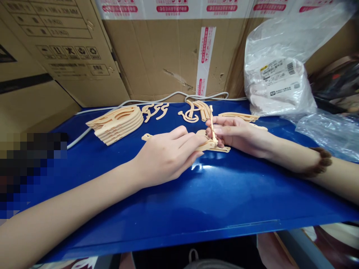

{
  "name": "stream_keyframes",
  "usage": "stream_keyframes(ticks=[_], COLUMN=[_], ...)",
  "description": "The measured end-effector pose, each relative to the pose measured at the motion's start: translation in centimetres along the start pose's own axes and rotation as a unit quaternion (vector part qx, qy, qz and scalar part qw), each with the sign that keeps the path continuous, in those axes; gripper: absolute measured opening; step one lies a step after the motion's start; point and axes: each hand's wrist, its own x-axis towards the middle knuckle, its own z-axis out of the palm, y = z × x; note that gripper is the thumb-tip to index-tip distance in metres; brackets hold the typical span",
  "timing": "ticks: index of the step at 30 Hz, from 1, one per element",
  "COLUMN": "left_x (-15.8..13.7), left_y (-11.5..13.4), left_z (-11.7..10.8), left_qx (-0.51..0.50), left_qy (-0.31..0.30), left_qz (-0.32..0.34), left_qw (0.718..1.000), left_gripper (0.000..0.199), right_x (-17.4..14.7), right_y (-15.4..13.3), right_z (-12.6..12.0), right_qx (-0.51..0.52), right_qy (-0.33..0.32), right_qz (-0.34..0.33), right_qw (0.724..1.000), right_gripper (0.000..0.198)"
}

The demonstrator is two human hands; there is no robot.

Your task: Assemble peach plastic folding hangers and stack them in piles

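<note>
The left forearm (pixel 73 201) lies nearest the camera, slanting in from the lower left over the blue surface (pixel 174 209), the broadest thing here. Along its far edge stand cardboard boxes (pixel 157 56), and at the far right a white plastic bag (pixel 280 86) sits upright, its label facing the camera. The left hand (pixel 168 155) and the right hand (pixel 238 134) meet just beyond the middle of the surface; a brown band (pixel 319 162) circles the right wrist.

Beyond the left hand, to its left, a stack of curved pale pieces (pixel 120 121) runs lengthwise from near left to far right. Smaller hooked pieces (pixel 155 111) lie just right of the stack, and more curved pieces (pixel 192 116) lie beyond the hands.

Between the hands is a flat pale piece (pixel 206 146), its long axis nearly level from left to right, its rounded end pointing right. The left hand's fingers press together and pinch it against the thumb, covering much of its length. A slim rod (pixel 212 121) rises from beside that rounded end, long axis close to upright, knobbed top tipping slightly left; the right hand's fingers curl in and pinch it against the thumb.
</note>
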Motion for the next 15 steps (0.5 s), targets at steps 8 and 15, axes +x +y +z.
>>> stream_keyframes(ticks=[8, 15], left_x=[-0.2, -0.2], left_y=[0.15, 0.2], left_z=[0.2, 0.03], left_qx=[0.0, 0.024], left_qy=[-0.011, -0.024], left_qz=[0.004, 0.02], left_qw=[1.0, 0.999], left_gripper=[0.022, 0.021], right_x=[-0.03, -0.11], right_y=[0.32, 0.21], right_z=[-0.36, -0.17], right_qx=[-0.05, -0.083], right_qy=[0.013, 0.027], right_qz=[-0.024, -0.037], right_qw=[0.998, 0.996], right_gripper=[0.017, 0.021])
